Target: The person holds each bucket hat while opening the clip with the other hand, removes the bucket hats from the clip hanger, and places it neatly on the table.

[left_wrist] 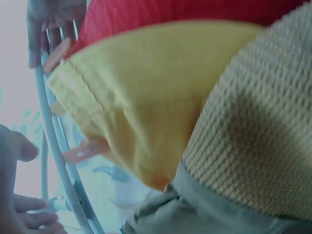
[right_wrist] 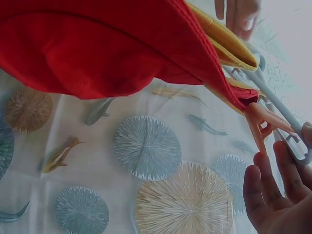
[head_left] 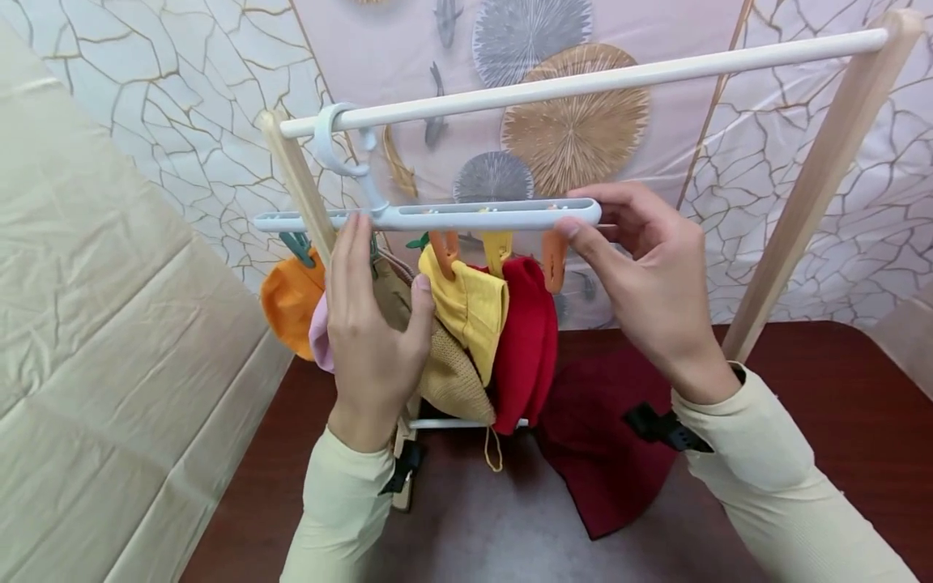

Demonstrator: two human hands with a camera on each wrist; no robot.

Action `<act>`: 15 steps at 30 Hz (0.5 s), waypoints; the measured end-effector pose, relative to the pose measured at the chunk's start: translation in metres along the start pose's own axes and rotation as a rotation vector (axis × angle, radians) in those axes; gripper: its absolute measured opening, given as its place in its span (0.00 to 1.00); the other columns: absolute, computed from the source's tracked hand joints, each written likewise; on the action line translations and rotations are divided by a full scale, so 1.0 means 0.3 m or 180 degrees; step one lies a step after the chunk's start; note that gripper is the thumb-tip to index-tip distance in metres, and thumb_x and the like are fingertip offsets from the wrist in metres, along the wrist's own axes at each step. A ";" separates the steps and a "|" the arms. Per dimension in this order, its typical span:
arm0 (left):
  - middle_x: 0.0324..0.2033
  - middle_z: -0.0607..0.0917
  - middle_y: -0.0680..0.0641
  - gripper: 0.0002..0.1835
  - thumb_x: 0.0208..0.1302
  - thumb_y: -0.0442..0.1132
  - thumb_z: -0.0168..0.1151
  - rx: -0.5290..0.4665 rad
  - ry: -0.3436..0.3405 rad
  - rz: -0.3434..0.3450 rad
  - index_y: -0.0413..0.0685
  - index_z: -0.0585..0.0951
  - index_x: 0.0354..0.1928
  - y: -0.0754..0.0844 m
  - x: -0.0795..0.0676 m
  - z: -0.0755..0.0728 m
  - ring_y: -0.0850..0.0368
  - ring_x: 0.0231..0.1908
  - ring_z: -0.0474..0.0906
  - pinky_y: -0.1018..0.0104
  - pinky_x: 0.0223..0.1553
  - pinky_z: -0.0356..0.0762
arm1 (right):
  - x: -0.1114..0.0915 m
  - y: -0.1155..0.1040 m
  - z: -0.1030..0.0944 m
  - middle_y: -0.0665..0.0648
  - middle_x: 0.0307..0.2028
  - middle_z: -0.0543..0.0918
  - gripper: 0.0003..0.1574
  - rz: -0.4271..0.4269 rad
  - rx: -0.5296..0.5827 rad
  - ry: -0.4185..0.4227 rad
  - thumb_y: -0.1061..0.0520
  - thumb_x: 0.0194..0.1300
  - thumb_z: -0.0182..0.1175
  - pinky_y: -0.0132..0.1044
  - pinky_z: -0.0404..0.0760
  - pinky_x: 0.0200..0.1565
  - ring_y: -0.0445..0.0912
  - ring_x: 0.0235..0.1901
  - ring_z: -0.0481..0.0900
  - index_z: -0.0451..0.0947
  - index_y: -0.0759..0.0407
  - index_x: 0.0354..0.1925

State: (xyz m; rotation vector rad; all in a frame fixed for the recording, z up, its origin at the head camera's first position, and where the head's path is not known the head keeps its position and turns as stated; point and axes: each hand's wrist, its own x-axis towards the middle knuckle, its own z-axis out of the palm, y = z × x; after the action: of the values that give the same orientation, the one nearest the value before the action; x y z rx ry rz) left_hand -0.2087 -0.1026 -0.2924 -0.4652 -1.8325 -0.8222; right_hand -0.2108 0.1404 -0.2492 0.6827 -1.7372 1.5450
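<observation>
A pale blue clip hanger point(head_left: 503, 217) hangs by its hook from the white rod point(head_left: 605, 78). My right hand point(head_left: 656, 283) pinches its right end, thumb in front and fingers behind. The left hand point(head_left: 372, 340) touches the bar left of centre with straight fingertips, its thumb held apart. Below the bar hang a yellow hat point(head_left: 474, 304), a red hat point(head_left: 525, 340), a tan woven hat point(head_left: 452, 368) and an orange hat point(head_left: 287, 304). An orange clip point(head_left: 554, 263) sits by the red hat's edge, close to my right fingers. My left hand partly hides a pink item point(head_left: 319, 336).
The rack's wooden posts stand at left point(head_left: 302, 182) and right point(head_left: 809, 190). A maroon cloth item point(head_left: 612, 445) lies on the dark table point(head_left: 240, 486) beneath. Patterned fabric point(head_left: 612, 24) forms the backdrop, and a beige padded wall point(head_left: 95, 340) stands on the left.
</observation>
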 end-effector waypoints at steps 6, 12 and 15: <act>0.81 0.60 0.37 0.41 0.74 0.43 0.61 0.0376 -0.0434 -0.0283 0.32 0.58 0.80 -0.038 0.050 -0.016 0.46 0.82 0.51 0.55 0.81 0.46 | 0.013 0.015 -0.015 0.59 0.41 0.90 0.16 -0.0164 0.0153 0.0020 0.68 0.68 0.69 0.30 0.83 0.41 0.46 0.38 0.87 0.84 0.75 0.53; 0.80 0.60 0.33 0.40 0.75 0.43 0.61 0.0490 -0.0620 -0.0215 0.29 0.58 0.79 -0.058 0.061 -0.012 0.41 0.81 0.53 0.56 0.81 0.45 | 0.002 0.037 -0.031 0.58 0.38 0.90 0.14 0.0164 0.0400 0.0148 0.68 0.68 0.70 0.32 0.83 0.42 0.47 0.35 0.85 0.86 0.70 0.51; 0.79 0.60 0.32 0.40 0.76 0.44 0.60 0.0514 -0.0694 -0.0196 0.28 0.58 0.79 -0.058 0.063 -0.015 0.42 0.81 0.53 0.56 0.82 0.43 | -0.009 0.041 -0.039 0.59 0.38 0.90 0.13 0.0382 0.0587 0.0250 0.67 0.67 0.70 0.33 0.84 0.42 0.47 0.35 0.85 0.86 0.66 0.50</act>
State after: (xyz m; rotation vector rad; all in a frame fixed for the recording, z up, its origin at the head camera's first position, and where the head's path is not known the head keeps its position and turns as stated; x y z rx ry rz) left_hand -0.2245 -0.1188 -0.2795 -0.4092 -2.1053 -0.6787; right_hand -0.2169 0.1537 -0.2584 0.6079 -1.6167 1.8070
